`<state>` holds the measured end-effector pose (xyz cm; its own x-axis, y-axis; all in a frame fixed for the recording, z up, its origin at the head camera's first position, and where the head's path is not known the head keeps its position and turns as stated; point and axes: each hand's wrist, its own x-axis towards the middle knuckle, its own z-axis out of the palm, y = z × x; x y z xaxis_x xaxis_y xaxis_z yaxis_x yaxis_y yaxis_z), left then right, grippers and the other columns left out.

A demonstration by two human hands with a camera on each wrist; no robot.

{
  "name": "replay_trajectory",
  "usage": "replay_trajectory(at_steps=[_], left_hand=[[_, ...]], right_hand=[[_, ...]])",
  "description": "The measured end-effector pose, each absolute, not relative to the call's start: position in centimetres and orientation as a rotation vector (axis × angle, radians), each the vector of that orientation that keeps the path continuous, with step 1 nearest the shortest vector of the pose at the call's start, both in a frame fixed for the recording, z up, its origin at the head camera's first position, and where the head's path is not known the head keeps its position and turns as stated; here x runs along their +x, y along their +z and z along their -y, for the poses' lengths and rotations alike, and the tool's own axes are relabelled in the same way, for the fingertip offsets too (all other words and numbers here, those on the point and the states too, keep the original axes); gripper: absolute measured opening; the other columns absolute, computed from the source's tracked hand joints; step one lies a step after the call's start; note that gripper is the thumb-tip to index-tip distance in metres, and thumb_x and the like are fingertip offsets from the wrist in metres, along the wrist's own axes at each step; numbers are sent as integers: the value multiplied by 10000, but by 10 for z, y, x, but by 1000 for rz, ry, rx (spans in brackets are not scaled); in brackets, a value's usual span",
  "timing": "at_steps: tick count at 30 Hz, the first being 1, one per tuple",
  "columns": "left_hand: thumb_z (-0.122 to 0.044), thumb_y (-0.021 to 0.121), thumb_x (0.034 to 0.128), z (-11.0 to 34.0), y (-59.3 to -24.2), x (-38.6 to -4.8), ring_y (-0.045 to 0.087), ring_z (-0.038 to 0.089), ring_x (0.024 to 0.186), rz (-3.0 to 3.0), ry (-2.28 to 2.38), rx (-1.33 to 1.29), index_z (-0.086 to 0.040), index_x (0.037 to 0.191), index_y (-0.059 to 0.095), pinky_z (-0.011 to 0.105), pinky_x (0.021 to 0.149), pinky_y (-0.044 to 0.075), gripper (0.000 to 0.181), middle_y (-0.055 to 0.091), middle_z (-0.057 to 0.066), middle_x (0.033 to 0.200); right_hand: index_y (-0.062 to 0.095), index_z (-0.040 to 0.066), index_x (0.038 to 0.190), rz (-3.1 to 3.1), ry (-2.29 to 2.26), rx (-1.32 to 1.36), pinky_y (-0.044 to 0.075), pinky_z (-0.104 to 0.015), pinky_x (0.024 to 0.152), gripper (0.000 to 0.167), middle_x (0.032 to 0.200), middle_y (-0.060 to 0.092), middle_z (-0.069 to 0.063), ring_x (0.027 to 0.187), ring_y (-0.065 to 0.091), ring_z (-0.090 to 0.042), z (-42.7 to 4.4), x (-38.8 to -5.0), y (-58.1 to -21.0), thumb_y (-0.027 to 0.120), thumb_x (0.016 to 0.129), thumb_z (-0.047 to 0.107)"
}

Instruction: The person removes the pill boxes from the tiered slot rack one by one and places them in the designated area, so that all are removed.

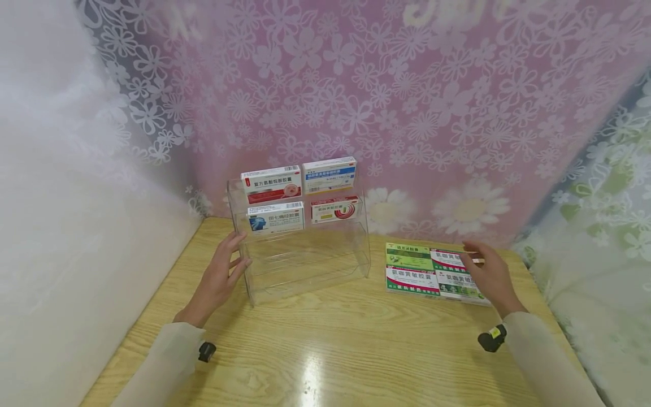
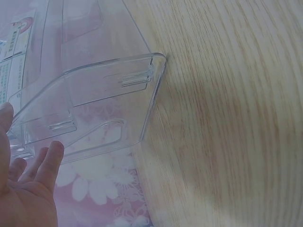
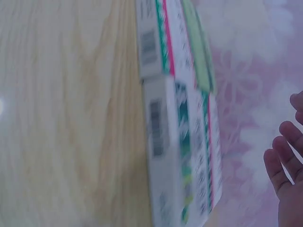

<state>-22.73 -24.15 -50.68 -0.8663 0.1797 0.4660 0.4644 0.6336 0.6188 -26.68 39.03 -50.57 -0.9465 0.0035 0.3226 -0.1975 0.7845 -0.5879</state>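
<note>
- In the head view, the person's left hand (image 1: 216, 280) was at the left side of a clear display rack (image 1: 310, 271), fingers relaxed and parted from the thumb beside its side panel; how firmly they bore on the plastic could not be told.
- The rack stood on the wooden table (image 1: 330, 339), left of centre, in front of the floral backdrop (image 1: 315, 96).
- Its top tier held a red-and-white box (image 1: 270, 186) on the left and a blue-and-white box (image 1: 329, 176) on the right; in the tier below were a grey-blue box (image 1: 276, 219) and a red-patterned box (image 1: 335, 211).
- Right of the rack, four boxes lay flat in two rows of two: a green box (image 1: 408, 257) and a partly covered red-striped box (image 1: 447, 260) behind, a red-and-green-edged box (image 1: 411, 281) and a green-and-white box (image 1: 458, 285) in front.
- The right hand (image 1: 490, 277) was over the right end of this group, thumb and fingers loosely bent with a wide gap.
- In the left wrist view, the left fingers were spread near the transparent side panel, with the thumb by its edge.
- In the right wrist view, the right fingers were extended and apart from the blurred flat boxes.
</note>
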Motion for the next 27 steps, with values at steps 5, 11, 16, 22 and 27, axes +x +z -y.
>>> replay_trajectory(at_steps=[5, 11, 16, 22, 27], left_hand=[[-26, 645, 1090, 242, -508, -227, 527, 554, 1418, 2491, -1080, -512, -80, 1680, 324, 632, 1053, 588, 674, 264, 294, 1731], [-30, 632, 1098, 241, -507, -227, 515, 554, 1428, 2496, -1085, -513, -87, 1683, 313, 635, 1060, 584, 668, 260, 292, 1732], [-27, 632, 1097, 240, -507, -227, 517, 552, 1428, 2494, -1074, -515, -86, 1683, 308, 632, 1058, 586, 672, 264, 292, 1728], [-14, 634, 1092, 240, -507, -227, 527, 557, 1416, 2478, -1081, -523, -72, 1675, 322, 633, 1052, 590, 663, 281, 298, 1718], [-15, 626, 1096, 241, -508, -228, 513, 563, 1432, 2478, -1102, -524, -74, 1678, 321, 639, 1060, 583, 660, 275, 300, 1721]], right_hand=[[551, 21, 1555, 2647, 966, 298, 580, -524, 1001, 486, 1458, 621, -241, 1207, 625, -397, -349, -281, -484, 623, 1135, 256], [565, 53, 1546, 2639, 1022, 427, 556, -661, 1059, 464, 1472, 608, -217, 1245, 621, -405, -303, -296, -459, 639, 1127, 236], [563, 90, 1555, 2633, 1086, 520, 539, -653, 1108, 478, 1503, 591, -190, 1308, 598, -409, -267, -307, -440, 650, 1122, 273], [583, 58, 1540, 2620, 976, 673, 557, -634, 1114, 481, 1476, 616, -204, 1301, 610, -432, -224, -317, -418, 686, 1100, 221], [593, 78, 1535, 2652, 909, 724, 570, -620, 1116, 486, 1505, 610, -167, 1325, 608, -421, -195, -325, -405, 700, 1091, 245]])
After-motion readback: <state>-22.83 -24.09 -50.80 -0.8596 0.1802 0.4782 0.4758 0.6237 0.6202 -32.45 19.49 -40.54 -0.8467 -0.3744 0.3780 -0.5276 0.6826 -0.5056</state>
